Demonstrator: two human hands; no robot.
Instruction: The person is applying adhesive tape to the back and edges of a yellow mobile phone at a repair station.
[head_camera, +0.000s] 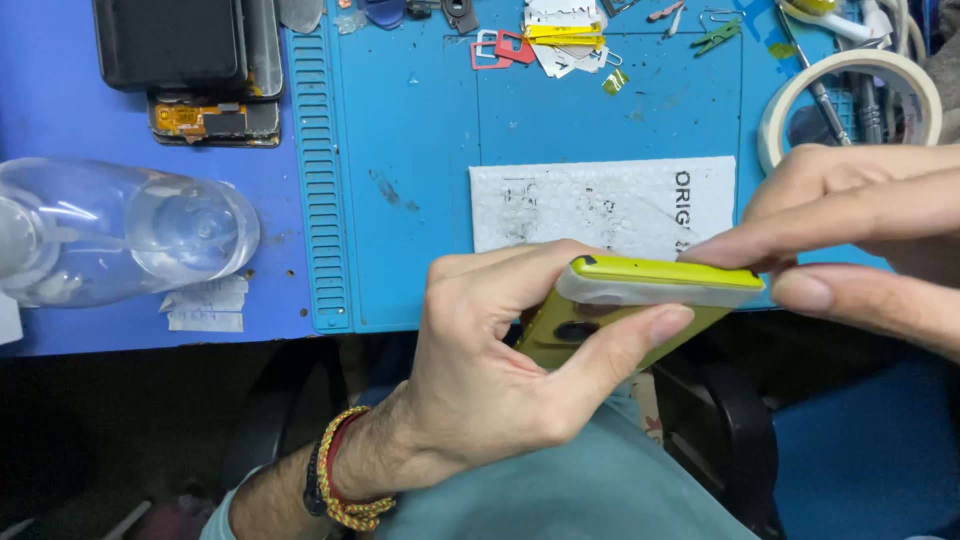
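While the left hand grips the yellow-green phone, the right hand pinches its end; its pale edge frame seems not yet seated.

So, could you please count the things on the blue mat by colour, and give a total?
White: 2, the bubble-wrap pouch and the tape roll
Red: 2, the card frames
Green: 1, the clip
Total: 5
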